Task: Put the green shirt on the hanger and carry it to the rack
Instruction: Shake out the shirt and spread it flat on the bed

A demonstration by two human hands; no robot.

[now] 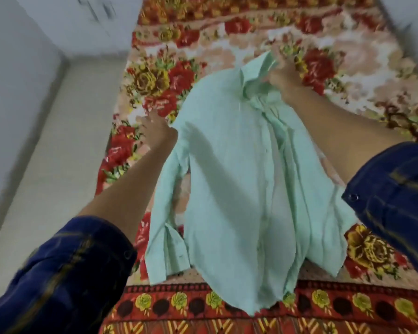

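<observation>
A pale green long-sleeved shirt point(229, 169) hangs in the air over the bed, front open and collar at the top. My right hand point(284, 79) is closed on the collar area at the upper right. At the shirt's left shoulder is my left hand point(156, 131), fingers curled against the fabric edge; its grip is blurred. One sleeve with a buttoned cuff dangles at the lower left. No hanger shows; if one is inside the shirt, the cloth hides it.
A red, yellow and cream floral bedspread point(348, 75) covers the bed below the shirt. A pale floor strip point(46, 153) runs along the bed's left side, bounded by white walls point(15, 68). My dark blue sleeves fill the lower corners.
</observation>
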